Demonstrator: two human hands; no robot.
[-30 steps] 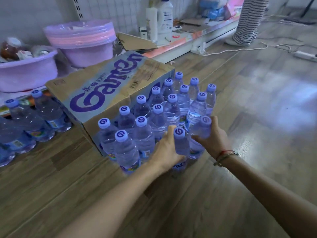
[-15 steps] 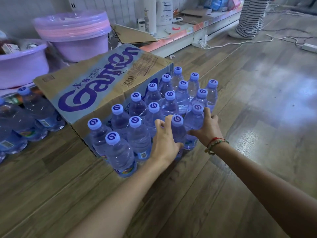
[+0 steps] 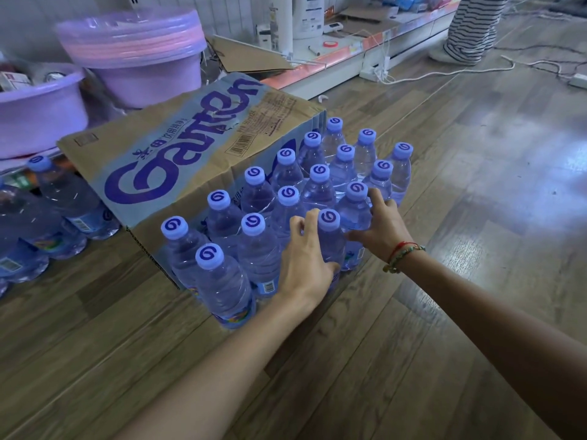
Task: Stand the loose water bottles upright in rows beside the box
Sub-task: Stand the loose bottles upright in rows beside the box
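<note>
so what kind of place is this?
Likely a small shop or its stockroom: a low display shelf with price-strip edging along the wall, stacked plastic basins, and a water carton with bottles on the floor.

Bare forearms, no sleeves — red cord and beaded bracelets (image 3: 401,256) circle the right wrist.

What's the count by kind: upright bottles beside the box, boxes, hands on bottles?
upright bottles: 16
box: 1
hands: 2, the left hand and the right hand, each gripping one bottle
Total: 19
</note>
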